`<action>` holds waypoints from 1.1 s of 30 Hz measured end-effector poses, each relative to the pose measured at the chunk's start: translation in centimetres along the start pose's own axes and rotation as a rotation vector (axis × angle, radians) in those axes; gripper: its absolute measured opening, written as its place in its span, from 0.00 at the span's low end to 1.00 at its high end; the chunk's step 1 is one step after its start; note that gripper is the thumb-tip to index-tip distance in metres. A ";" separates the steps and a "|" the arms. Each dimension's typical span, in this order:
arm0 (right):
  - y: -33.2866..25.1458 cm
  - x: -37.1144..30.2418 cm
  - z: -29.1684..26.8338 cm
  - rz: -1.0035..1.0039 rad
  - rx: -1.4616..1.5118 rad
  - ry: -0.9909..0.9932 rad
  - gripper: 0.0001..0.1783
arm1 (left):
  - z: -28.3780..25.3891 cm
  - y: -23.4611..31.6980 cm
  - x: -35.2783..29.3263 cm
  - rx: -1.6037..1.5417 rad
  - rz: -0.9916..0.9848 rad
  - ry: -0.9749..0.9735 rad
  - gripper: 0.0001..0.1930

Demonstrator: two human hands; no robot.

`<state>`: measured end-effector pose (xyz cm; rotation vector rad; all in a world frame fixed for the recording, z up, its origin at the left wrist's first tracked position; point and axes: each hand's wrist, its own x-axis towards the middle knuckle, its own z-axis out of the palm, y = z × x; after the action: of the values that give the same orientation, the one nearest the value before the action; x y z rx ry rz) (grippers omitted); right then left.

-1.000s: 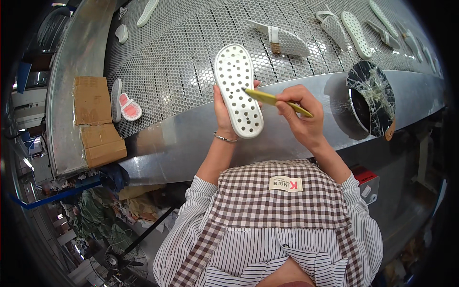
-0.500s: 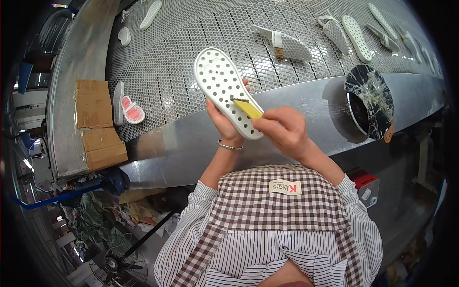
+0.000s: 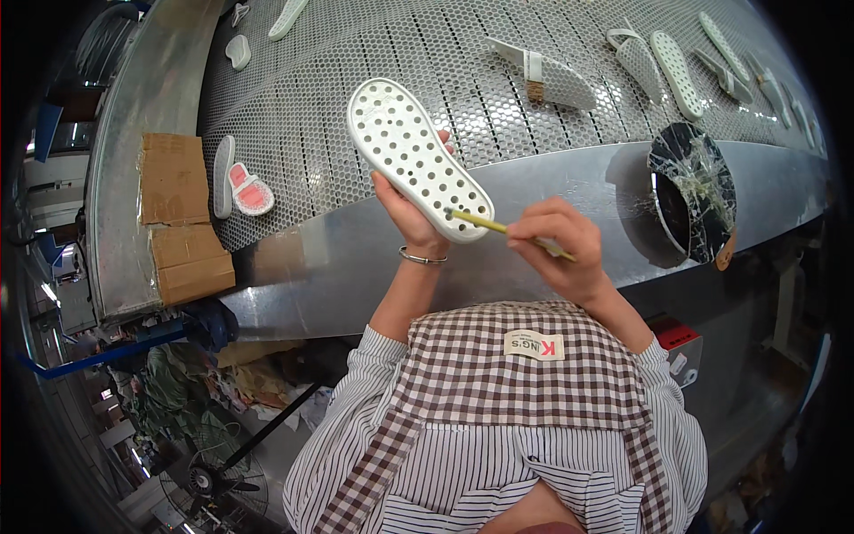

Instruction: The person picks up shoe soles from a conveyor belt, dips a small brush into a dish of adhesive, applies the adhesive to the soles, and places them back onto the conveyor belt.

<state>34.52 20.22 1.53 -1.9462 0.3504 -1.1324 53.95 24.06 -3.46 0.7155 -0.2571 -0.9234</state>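
Note:
A white shoe sole (image 3: 405, 147) dotted with round holes is held up over the metal ledge, its wide end pointing up and to the left. My left hand (image 3: 409, 218) grips it from below, the thumb at the left edge and fingertips showing at the right. Pinched in my right hand (image 3: 565, 245) is a yellow-handled brush (image 3: 498, 228), seen nearly edge-on. The dark tip of the brush meets the sole's surface close to its narrow lower end. My left wrist wears a metal bracelet.
A perforated metal mesh surface (image 3: 356, 49) carries a sandal upper (image 3: 556, 80), several white soles (image 3: 676, 76) and a pink-lined sandal (image 3: 253, 194). A black round container (image 3: 698, 191) streaked with whitish strands stands on the ledge (image 3: 551, 178) at right. Cardboard (image 3: 173, 182) lies at left.
My right hand has moved slightly right and down, turning the brush from broad side to edge-on. The brush tip has shifted down toward the sole's narrow end. The sole has moved slightly up and left.

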 end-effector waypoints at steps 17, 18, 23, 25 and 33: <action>0.2 -1.0 -0.7 0.072 0.023 0.208 0.11 | -0.2 -0.9 1.3 -0.157 -0.045 -0.034 0.37; 0.0 -1.0 -0.8 0.133 0.142 0.278 0.10 | -0.5 -0.6 2.4 -0.101 -0.044 -0.043 0.35; 0.3 -1.2 -0.9 0.205 0.252 0.406 0.07 | -3.5 1.5 11.8 0.240 0.060 0.228 0.37; 0.5 -1.8 -1.1 0.229 0.258 0.425 0.07 | -5.3 3.0 14.3 0.456 0.154 0.667 0.34; 0.9 -4.6 -1.1 0.492 0.360 0.380 0.05 | -12.4 6.3 7.2 0.663 0.365 0.472 0.13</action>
<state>31.24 21.84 -1.61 -1.2352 0.7287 -1.1328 68.32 26.37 -9.23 1.4180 -0.2615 -0.2865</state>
